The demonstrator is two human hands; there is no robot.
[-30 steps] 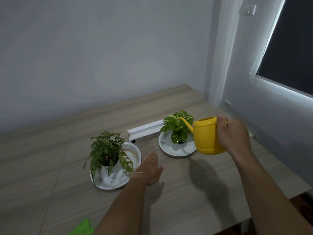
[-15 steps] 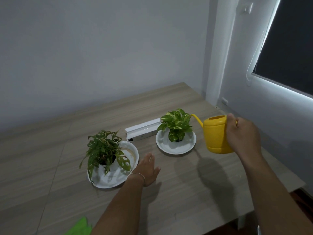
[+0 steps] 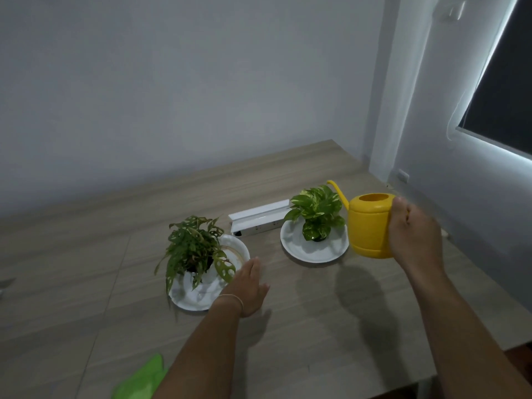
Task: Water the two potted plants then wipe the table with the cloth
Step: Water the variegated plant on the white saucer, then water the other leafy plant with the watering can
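My right hand [image 3: 414,234] grips the handle of a yellow watering can [image 3: 370,226], held upright just right of the right potted plant [image 3: 316,216], its thin spout rising behind the leaves. That plant stands on a white plate [image 3: 296,249]. The left potted plant [image 3: 193,249], with holed leaves, stands on another white plate [image 3: 187,300]. My left hand [image 3: 249,286] lies flat on the wooden table [image 3: 316,341], fingers apart, beside that plate. A green cloth [image 3: 138,381] lies at the table's near edge, partly hidden by my left forearm.
A white power strip [image 3: 259,221] lies between the two plants, toward the wall. The table's right edge runs close behind the can, with a wall and a dark window [image 3: 506,90] beyond. The grey wall borders the table's far side.
The watering can first pulled right, away from over the right plant, and levelled; it now sits upright close beside the plant again. My left hand has stayed flat on the table.
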